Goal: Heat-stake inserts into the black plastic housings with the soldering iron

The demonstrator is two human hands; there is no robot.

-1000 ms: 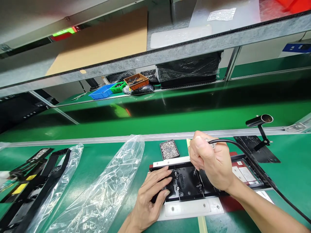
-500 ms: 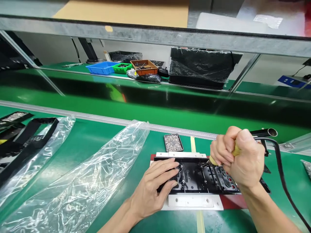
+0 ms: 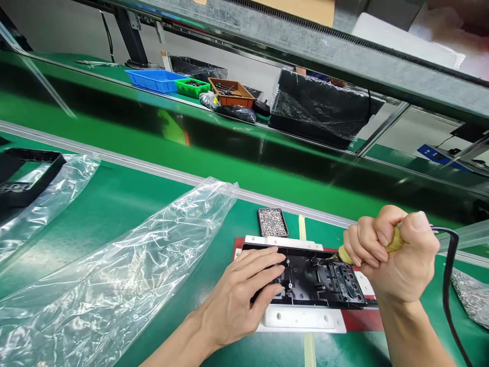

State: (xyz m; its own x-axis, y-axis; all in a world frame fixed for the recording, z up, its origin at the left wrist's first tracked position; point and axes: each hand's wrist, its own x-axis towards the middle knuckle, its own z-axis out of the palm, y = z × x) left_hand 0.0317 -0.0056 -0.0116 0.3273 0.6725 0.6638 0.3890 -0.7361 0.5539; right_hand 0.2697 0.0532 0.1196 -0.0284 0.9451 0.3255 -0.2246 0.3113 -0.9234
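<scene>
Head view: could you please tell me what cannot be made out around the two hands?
All in the head view:
- Tool: mostly hidden inside the right hand's fist; its type is unclear.
- Black part: left end covered by the left hand.
- Cable: cut off by the bottom edge.
- Small tray: its contents are too small to identify.

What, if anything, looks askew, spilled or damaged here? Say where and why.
Nothing stands out. The black part lies square in its white fixture under the left hand; the right hand grips a yellow-handled tool; screws sit inside their tray; a clear bag lies crumpled alongside.
</scene>
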